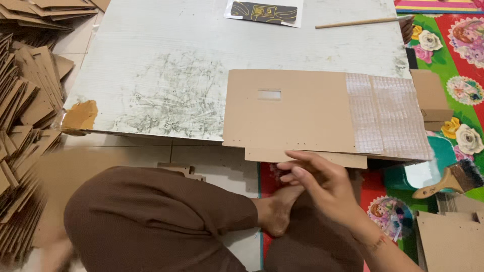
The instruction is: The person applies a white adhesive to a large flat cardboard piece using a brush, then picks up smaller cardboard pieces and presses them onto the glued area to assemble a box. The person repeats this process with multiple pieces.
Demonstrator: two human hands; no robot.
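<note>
One right hand (322, 184) nears one cardboard sheet (292, 108), beside one brush (451, 180).

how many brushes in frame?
1: a paintbrush with a wooden handle and dark bristles lies on the patterned mat at the right. More may be hidden beyond the frame edge.

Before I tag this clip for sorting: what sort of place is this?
Probably a home floor workshop for cardboard boxes: die-cut cardboard stacks, a flat cardboard blank on a low white board, and a glue brush on a patterned mat.
</note>
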